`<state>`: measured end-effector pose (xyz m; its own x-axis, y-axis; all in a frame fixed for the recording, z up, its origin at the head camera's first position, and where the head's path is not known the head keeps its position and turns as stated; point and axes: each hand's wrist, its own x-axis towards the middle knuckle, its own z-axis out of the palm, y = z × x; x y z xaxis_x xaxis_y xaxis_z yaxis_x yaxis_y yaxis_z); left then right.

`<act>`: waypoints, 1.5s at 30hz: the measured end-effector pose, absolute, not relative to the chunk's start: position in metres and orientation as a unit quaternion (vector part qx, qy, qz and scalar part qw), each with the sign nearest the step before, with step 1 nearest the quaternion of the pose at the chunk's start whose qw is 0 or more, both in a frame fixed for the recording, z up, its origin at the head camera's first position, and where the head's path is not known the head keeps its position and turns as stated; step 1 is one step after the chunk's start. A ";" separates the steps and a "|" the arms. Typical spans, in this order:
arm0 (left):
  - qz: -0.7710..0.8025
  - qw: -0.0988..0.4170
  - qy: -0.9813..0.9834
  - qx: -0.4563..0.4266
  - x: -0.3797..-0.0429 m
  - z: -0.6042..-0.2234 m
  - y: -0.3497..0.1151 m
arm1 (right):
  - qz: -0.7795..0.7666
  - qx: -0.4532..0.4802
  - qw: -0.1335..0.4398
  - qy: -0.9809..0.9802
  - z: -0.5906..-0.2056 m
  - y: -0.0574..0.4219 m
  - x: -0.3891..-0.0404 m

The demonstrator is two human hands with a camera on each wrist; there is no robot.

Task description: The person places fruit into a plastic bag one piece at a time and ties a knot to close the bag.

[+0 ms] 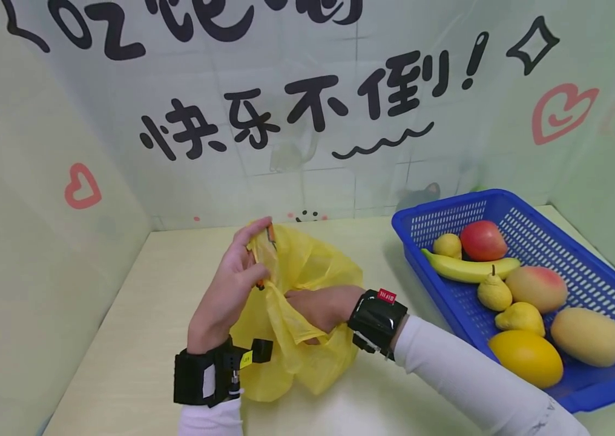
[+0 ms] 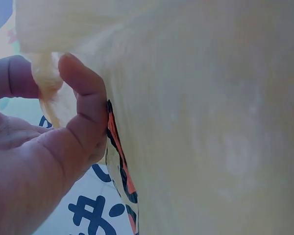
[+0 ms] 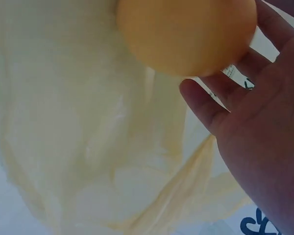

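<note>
A thin yellow plastic bag (image 1: 307,260) stands up on the table, its mouth turned towards me. My left hand (image 1: 231,284) pinches the bag's rim at the left side; in the left wrist view, thumb and fingers of the left hand (image 2: 63,127) bend around the gathered film. My right hand (image 1: 321,306) reaches into the bag, its fingers hidden from the head view by the film. Within the bag, the right wrist view has a smooth, round orange-coloured fruit (image 3: 191,34) against the fingers of my right hand (image 3: 255,117), some of which pass behind it.
A blue plastic basket (image 1: 433,297) stands at the right, beside my right forearm. Inside lie a red fruit (image 1: 483,240), a banana (image 1: 468,268), several pears (image 1: 495,293), a peach (image 1: 536,287), a yellow mango-like fruit (image 1: 526,358) and a tan oval one (image 1: 589,336). A lettered sheet (image 1: 264,181) hangs behind.
</note>
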<state>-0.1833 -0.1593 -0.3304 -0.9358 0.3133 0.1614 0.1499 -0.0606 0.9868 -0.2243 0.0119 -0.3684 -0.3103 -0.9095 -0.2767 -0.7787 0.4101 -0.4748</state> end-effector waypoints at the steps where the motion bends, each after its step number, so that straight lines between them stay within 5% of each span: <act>1: 0.708 0.060 0.683 0.168 -0.183 -0.331 -0.159 | -0.134 -0.527 0.264 0.797 -0.367 0.012 -0.225; 9: 0.706 0.071 0.688 0.149 -0.182 -0.330 -0.159 | -0.178 -0.462 0.325 0.806 -0.357 0.018 -0.225; 24: 0.688 0.094 0.704 0.147 -0.181 -0.329 -0.160 | -0.237 -0.422 0.297 0.823 -0.309 0.059 -0.249; 37: 0.687 0.091 0.703 0.159 -0.181 -0.328 -0.161 | -0.245 -0.340 0.141 0.897 -0.286 0.119 -0.283; 45: 0.683 0.091 0.707 0.159 -0.181 -0.328 -0.161 | -0.216 -0.248 0.144 0.934 -0.290 0.161 -0.301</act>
<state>-0.1812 -0.1611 -0.3280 -0.9324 0.3504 0.0885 0.1005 0.0160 0.9948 -0.3013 0.1615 -0.2896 -0.8362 -0.5242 -0.1611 -0.4001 0.7841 -0.4744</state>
